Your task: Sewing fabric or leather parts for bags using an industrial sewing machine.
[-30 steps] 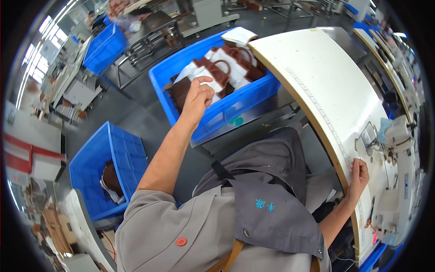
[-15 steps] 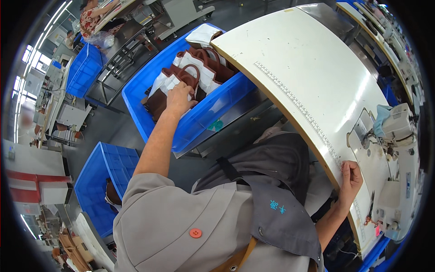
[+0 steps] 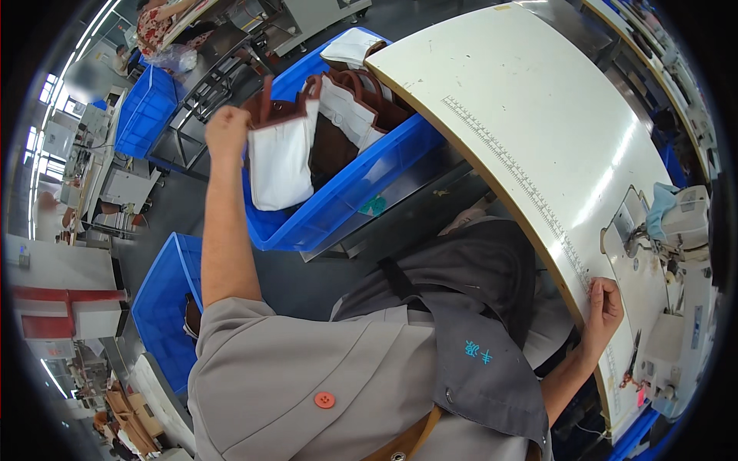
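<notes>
My left hand (image 3: 227, 123) is closed on a white-and-brown fabric bag (image 3: 278, 161), lifted partly up at the left of a blue bin (image 3: 337, 215). More white-and-brown bags with brown handles (image 3: 360, 107) lie in that bin. Beside the ruler strip (image 3: 511, 180) on the white sewing table (image 3: 542, 81), my right hand (image 3: 603, 303) has curled fingers and thumb pressed together at the near edge; what they hold, if anything, is hidden.
A sewing machine (image 3: 676, 223) and scissors (image 3: 634, 357) are at the right. A second blue bin (image 3: 165, 307) stands at lower left, another (image 3: 142, 115) at upper left. Behind it a co-worker in a floral top (image 3: 154, 31) sits at a bench.
My left hand reached down into the bin, took hold of a bag and has moved up and left with it, tilting it upright. My right hand stays at the table edge.
</notes>
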Demonstrator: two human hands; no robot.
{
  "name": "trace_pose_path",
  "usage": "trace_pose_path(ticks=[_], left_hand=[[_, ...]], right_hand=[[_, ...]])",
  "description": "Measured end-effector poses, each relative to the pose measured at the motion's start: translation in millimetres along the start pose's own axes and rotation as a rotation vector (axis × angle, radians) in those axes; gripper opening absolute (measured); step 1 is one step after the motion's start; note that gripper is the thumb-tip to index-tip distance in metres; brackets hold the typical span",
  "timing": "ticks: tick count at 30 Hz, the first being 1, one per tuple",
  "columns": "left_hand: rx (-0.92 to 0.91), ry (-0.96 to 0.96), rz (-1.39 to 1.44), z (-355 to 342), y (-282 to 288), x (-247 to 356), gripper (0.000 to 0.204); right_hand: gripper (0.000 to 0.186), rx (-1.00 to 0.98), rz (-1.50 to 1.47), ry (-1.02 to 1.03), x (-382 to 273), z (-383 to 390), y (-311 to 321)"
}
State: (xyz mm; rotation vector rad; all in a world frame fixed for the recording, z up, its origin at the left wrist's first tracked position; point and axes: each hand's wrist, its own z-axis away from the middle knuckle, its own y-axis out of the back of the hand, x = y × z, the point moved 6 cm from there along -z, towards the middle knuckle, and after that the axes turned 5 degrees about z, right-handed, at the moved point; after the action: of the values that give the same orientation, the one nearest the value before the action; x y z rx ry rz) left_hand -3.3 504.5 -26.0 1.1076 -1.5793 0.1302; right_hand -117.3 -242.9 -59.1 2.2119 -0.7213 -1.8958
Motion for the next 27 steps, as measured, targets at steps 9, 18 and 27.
trace_pose_path(ticks=[9, 18, 27], left_hand=[[-0.176, -0.167, 0.858, 0.2, -21.5, 234.3, 0.011], [-0.711, -0.357, 1.203, 99.2, -178.7, 409.8, 0.017], [-1.049, -0.593, 0.647, 204.2, -309.7, 388.2, 0.044]], right_hand=[[0.014, 0.004, -0.025, 0.043, 5.4, -0.8, 0.6], [0.009, 0.053, 0.033, 0.058, -10.4, 5.0, 2.1], [0.012, 0.061, 0.045, 0.046, -15.4, 3.8, 1.2]])
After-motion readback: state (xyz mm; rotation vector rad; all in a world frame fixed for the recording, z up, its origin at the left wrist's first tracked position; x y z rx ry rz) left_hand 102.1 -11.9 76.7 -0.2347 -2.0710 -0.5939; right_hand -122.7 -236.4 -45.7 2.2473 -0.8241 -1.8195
